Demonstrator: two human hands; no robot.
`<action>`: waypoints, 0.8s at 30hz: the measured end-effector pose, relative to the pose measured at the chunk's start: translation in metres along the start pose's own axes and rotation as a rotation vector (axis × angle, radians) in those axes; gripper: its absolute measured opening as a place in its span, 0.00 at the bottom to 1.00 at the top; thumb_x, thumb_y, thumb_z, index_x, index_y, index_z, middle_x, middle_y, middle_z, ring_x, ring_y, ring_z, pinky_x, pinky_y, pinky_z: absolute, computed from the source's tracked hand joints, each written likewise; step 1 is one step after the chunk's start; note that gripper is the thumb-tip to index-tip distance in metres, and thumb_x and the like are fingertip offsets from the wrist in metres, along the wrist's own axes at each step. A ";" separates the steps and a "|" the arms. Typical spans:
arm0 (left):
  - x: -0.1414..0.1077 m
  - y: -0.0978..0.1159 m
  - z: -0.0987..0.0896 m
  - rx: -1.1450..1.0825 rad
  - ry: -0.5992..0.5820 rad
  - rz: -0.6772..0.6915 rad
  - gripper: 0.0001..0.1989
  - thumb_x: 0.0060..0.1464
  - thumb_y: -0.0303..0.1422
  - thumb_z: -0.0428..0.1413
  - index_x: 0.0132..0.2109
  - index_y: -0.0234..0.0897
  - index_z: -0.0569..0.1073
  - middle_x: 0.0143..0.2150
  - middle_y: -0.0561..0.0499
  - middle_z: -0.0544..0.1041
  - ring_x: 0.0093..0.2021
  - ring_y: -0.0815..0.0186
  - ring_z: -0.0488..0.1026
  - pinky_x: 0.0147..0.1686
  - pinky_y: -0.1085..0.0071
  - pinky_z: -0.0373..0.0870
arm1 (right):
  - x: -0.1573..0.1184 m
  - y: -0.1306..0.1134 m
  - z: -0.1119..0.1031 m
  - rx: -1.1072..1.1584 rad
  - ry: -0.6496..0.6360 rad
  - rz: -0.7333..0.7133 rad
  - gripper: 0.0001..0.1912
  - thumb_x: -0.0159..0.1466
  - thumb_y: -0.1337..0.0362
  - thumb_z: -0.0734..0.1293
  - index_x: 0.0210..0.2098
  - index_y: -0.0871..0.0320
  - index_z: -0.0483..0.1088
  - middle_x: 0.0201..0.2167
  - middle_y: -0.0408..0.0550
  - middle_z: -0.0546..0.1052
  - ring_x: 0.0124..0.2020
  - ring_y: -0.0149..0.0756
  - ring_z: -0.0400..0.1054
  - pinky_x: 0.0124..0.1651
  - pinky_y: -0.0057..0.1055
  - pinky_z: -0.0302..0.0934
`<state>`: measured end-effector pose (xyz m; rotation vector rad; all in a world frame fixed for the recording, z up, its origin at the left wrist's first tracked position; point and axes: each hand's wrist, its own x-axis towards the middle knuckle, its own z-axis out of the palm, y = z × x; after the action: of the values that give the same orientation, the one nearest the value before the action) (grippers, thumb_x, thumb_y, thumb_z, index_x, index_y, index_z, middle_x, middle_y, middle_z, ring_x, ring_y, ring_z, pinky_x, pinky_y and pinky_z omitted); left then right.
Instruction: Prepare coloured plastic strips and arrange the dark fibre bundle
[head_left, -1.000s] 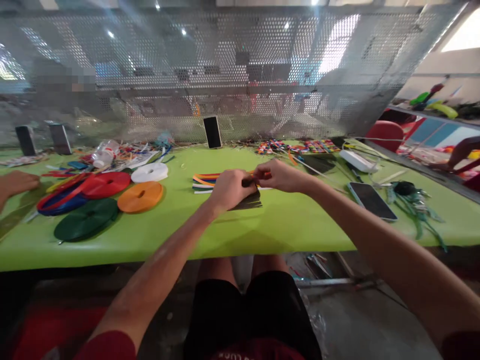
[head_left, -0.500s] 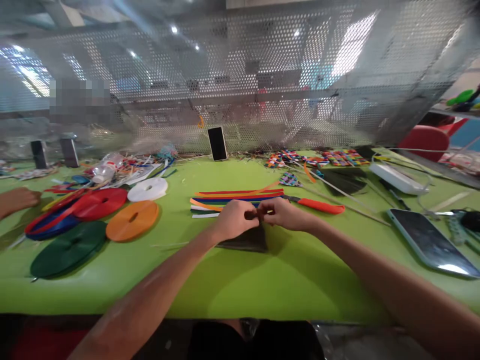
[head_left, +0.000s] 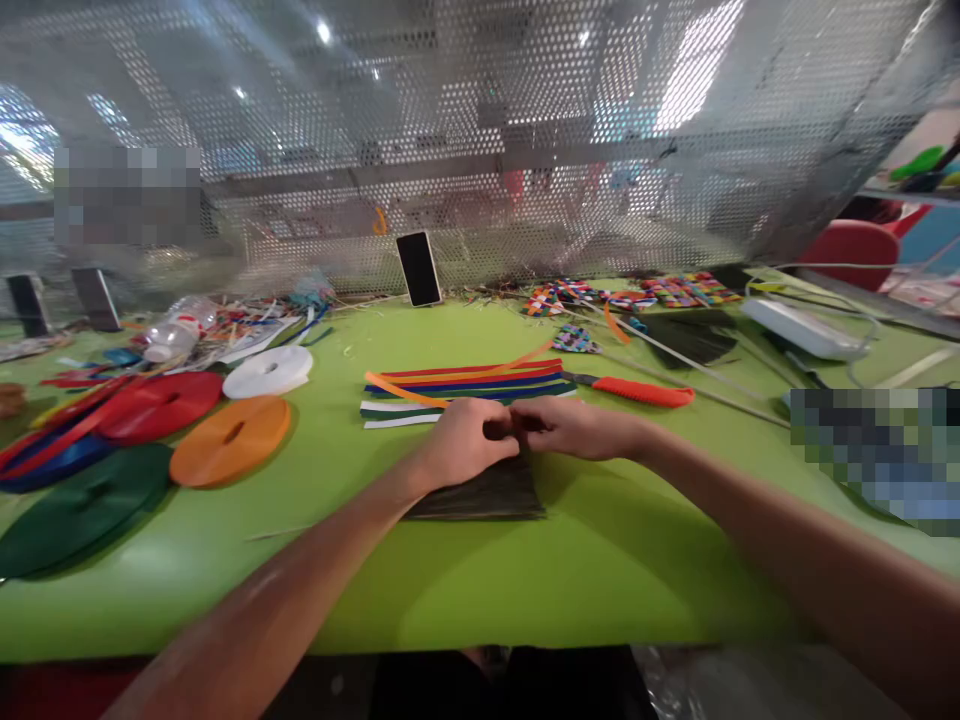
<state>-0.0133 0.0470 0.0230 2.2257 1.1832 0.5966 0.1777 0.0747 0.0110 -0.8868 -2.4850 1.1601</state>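
Note:
My left hand (head_left: 471,442) and my right hand (head_left: 574,427) meet at the table's middle, their fingers closed in pinches with the fingertips close together. Whatever they pinch is hidden by the fingers. Below them lies a dark, flat bundle of fine strips (head_left: 487,492), its upper end covered by my hands. Just beyond, flat ribbon strips (head_left: 465,378) in red, orange, blue, green and white lie side by side. One orange strip (head_left: 401,390) crosses them at a slant. A tool with an orange-red handle (head_left: 645,391) rests to the right of the strips.
To the left lie ribbon rolls: orange (head_left: 234,440), white (head_left: 270,371), red (head_left: 161,407) and green (head_left: 88,508). A phone (head_left: 418,268) leans upright at the back. Woven colourful pieces (head_left: 576,339) and a white power strip (head_left: 802,328) are at the right. Another person's hand (head_left: 11,400) shows at far left.
My view has shifted, so the rolls appear farther left. My hands stay pinched together over the dark bundle, and more of the bundle shows. The other person's hand has withdrawn leftward in view.

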 end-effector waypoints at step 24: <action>-0.003 0.000 -0.004 0.158 0.062 0.084 0.07 0.47 0.25 0.58 0.24 0.35 0.70 0.23 0.56 0.69 0.25 0.70 0.62 0.27 0.72 0.53 | -0.001 -0.008 0.014 -0.079 0.190 0.090 0.06 0.55 0.72 0.61 0.26 0.56 0.57 0.25 0.41 0.64 0.27 0.31 0.55 0.30 0.29 0.49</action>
<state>-0.0166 0.0455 0.0255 2.4159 1.2093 0.6289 0.1682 0.0613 0.0081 -1.0872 -2.3720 0.9608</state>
